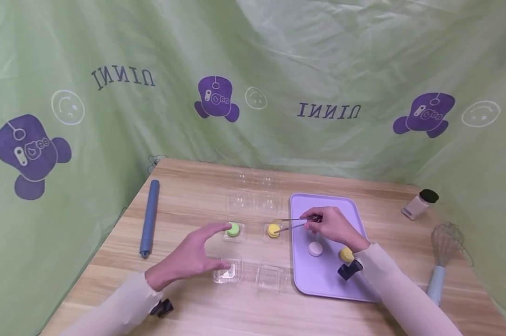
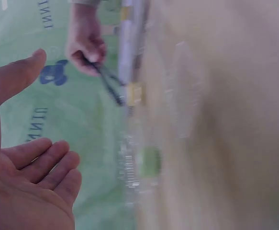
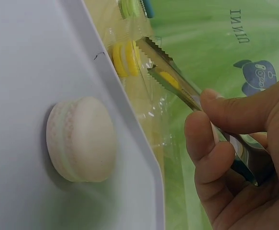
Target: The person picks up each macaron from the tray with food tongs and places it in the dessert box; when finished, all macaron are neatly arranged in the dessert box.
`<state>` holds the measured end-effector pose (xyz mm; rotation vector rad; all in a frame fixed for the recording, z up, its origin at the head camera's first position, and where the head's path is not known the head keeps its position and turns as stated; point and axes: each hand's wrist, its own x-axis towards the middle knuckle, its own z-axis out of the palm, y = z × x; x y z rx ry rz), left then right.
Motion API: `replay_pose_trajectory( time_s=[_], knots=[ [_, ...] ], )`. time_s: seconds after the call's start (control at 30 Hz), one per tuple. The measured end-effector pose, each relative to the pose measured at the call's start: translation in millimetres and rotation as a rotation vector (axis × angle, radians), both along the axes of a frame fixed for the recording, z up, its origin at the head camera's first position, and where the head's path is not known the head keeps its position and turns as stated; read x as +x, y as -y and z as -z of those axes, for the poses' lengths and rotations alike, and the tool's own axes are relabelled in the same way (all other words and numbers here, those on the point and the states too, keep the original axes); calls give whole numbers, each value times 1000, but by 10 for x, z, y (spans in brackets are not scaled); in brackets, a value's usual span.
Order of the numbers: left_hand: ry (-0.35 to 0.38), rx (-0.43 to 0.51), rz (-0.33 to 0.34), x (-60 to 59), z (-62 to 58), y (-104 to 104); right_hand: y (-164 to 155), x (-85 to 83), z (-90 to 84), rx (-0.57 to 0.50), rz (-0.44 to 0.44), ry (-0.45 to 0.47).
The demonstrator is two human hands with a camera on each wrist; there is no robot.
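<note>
My right hand grips metal tongs with serrated tips, over the lilac tray. The tong tips stand apart with nothing between them, close to a yellow macaron in a clear plastic container. Left of it, a green macaron sits in another clear container. My left hand holds nothing; its thumb and fingers are spread around the air near the green macaron and a clear container. On the tray lie a pale pink macaron and a second yellow macaron, partly covered by the right wrist.
Another clear container stands at the front, and several clear lids lie behind the macarons. A blue rolling pin lies at the left. To the right are a black-lidded jar and a whisk. Green curtain hangs behind the table.
</note>
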<state>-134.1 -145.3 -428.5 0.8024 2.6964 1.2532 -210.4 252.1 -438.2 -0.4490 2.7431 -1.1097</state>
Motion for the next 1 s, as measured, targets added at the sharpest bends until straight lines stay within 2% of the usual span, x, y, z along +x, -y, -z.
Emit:
replay_pose_trajectory(
  time_s=[0.13, 0.3, 0.7, 0.8, 1.0],
  knots=[
    [23, -8, -9, 103, 158, 76, -4, 8, -23, -6, 17, -7],
    [43, -29, -41, 166, 313, 130, 13, 18, -28, -25, 33, 10],
    [169, -62, -10, 177, 478, 115, -21, 42, -63, -62, 79, 7],
    [164, -77, -2, 183, 536, 104, -34, 44, -53, -63, 77, 3],
    [106, -94, 14, 170, 605, 74, -42, 43, -53, -68, 80, -12]
  ],
)
